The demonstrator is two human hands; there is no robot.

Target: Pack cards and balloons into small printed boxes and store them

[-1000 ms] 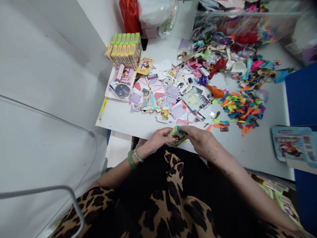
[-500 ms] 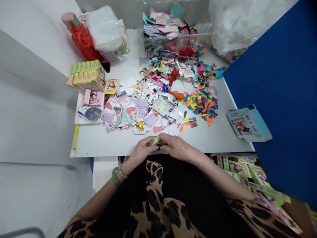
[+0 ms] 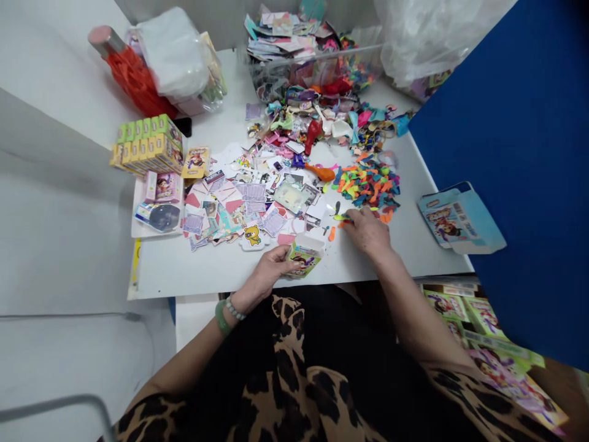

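Observation:
Near the front edge of the white table (image 3: 184, 270), my left hand (image 3: 269, 270) holds a small green box (image 3: 306, 258) with a cartoon figure on its side; its top flaps stand open. My right hand (image 3: 368, 232) reaches down to the table at the front of a pile of colourful balloons (image 3: 370, 181). Its fingertips are at a few loose balloons, and I cannot make out what they hold. Behind the green box spreads a pile of paper cards and stickers (image 3: 253, 199), with a bear sticker (image 3: 253, 236) at its front.
Green and yellow boxes (image 3: 150, 147) stand stacked at the left, behind a pink box (image 3: 166, 187). A clear bin (image 3: 317, 61) is at the back. An opened blue box (image 3: 460, 224) lies at the right edge, above more flat boxes (image 3: 483, 316).
The green box is now upright and open at the top in my left hand. My right hand has left it and moved forward and right to the balloons. The view has shifted slightly.

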